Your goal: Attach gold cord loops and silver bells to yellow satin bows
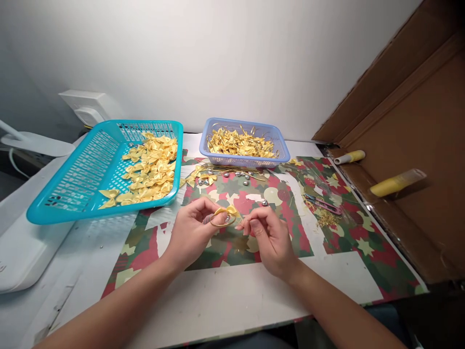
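Observation:
My left hand (194, 232) pinches a yellow ribbon bow (232, 210) between thumb and fingers, above the middle of the table. A loop of gold cord (222, 225) hangs from the same grip, and a small silvery bell seems to sit by the thumb tip. Just right of the bow, my right hand (272, 242) is closed with its thumb against the curled fingers. A thin strand appears to run from the bow toward those fingertips, but what they hold is too small to make out. Beyond the right knuckles lies a silver bell (265, 203).
Yellow bows fill part of a turquoise basket (69, 177) at left. Bows with gold cords fill a lilac basket (247, 161) behind. Between them and my hands lie loose gold cords (232, 169) and several bells. Pink-handled snips (327, 205) rest among clippings at right, beside a cardboard wall (407, 121).

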Demonstrator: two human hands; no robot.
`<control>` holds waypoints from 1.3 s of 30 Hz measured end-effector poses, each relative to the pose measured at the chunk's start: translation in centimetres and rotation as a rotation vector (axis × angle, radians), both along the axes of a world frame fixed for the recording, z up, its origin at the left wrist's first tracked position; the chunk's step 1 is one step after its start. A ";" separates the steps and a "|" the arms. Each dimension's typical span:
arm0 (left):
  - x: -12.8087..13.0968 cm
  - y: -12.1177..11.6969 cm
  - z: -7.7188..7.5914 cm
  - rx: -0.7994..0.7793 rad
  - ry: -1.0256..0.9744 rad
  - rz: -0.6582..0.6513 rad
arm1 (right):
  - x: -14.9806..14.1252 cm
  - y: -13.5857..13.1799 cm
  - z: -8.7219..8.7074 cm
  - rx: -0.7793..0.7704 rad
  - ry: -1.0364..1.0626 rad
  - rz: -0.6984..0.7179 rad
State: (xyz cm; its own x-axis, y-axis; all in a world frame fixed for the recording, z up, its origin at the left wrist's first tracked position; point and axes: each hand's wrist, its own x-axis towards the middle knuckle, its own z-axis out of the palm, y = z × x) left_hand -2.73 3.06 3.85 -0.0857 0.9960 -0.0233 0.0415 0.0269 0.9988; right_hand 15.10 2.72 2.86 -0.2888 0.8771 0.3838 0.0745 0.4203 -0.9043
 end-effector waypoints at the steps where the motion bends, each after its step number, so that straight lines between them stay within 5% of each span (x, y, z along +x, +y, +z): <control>1: 0.0 0.0 0.0 0.001 0.001 0.001 | 0.0 0.0 0.0 0.021 -0.008 0.003; 9: 0.0 -0.1 0.1 -0.001 -0.008 0.005 | 0.0 0.1 -0.1 0.334 -0.087 0.124; 12: 0.0 -0.1 0.1 -0.005 -0.011 0.015 | 0.1 0.0 0.4 0.438 -0.171 -0.002; 15: 0.0 -0.2 0.1 0.000 -0.011 0.026 | 0.1 -0.1 0.7 0.244 -0.153 -0.163; 19: 0.1 -0.2 0.0 -0.020 -0.028 0.007 | -0.1 0.2 0.8 -0.197 0.014 0.030; 23: 0.1 -0.2 0.0 -0.034 -0.019 0.000 | -0.2 0.6 0.5 -0.318 0.102 0.069; 33: 0.2 -0.1 0.2 -0.032 -0.039 0.034 | -0.3 -0.1 0.2 0.001 -0.055 0.142; 39: -0.1 0.2 0.1 -0.063 -0.098 0.073 | 0.6 -0.3 1.4 0.202 -0.180 -0.073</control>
